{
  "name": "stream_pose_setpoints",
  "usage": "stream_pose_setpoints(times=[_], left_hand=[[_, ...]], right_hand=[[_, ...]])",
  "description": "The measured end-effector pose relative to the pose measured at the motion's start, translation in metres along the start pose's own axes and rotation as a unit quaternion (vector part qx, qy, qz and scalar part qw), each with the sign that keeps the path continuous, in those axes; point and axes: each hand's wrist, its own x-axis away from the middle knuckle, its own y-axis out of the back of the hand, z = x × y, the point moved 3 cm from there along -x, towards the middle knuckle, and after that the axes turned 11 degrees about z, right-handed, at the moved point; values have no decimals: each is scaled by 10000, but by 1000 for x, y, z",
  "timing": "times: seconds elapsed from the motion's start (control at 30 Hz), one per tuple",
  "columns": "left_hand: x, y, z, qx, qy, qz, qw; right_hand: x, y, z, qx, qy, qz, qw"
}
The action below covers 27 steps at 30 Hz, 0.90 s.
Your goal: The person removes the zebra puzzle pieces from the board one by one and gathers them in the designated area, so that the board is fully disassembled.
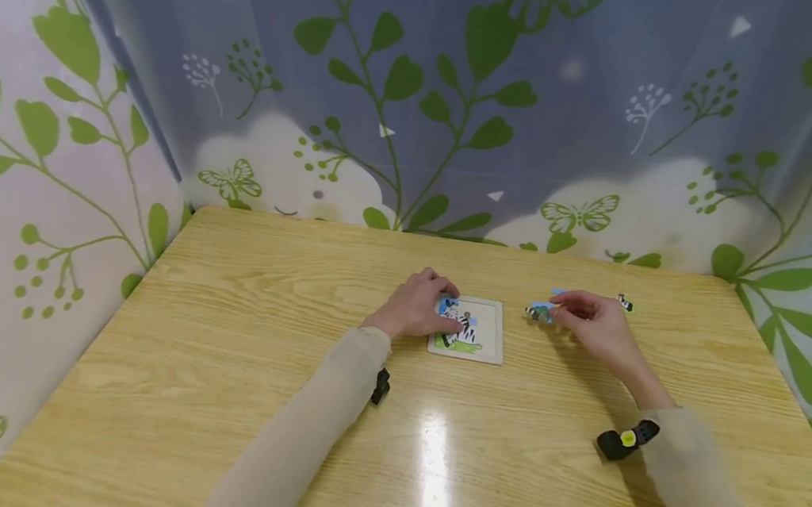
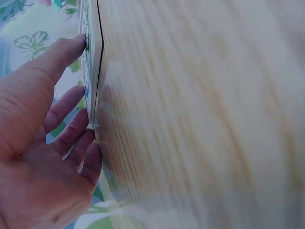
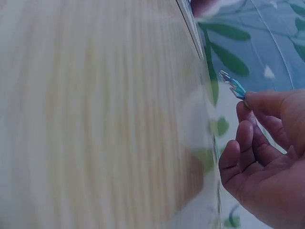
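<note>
A square puzzle board (image 1: 489, 333) with a pale frame lies flat on the wooden table. Zebra-patterned pieces fill its left side, and its right side shows bare backing. My left hand (image 1: 414, 306) rests over the board's left edge; in the left wrist view the thumb (image 2: 71, 47) presses on its face and the other fingers lie along it. To the right of the board, my right hand (image 1: 599, 329) pinches a small blue puzzle piece (image 1: 537, 312) between thumb and fingertips. The right wrist view shows this piece (image 3: 234, 87) edge-on, held above the table.
Beyond the right hand lies a black-and-white puzzle piece (image 1: 625, 303), and a bit of a blue piece (image 1: 557, 291) shows behind the fingers. The table (image 1: 226, 351) meets a leaf-patterned curtain (image 1: 402, 126) at its back edge.
</note>
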Motion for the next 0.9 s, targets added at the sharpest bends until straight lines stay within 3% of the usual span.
stream_pose_setpoints(times=[0.5,0.9], left_hand=[[2,0,1,-19,48,18,10000],[2,1,-1,-4,80,-21,10000]], right_hand=[[36,71,-51,273,-512,-787,9952],[45,114,-82,102,-728,-1090,9913]])
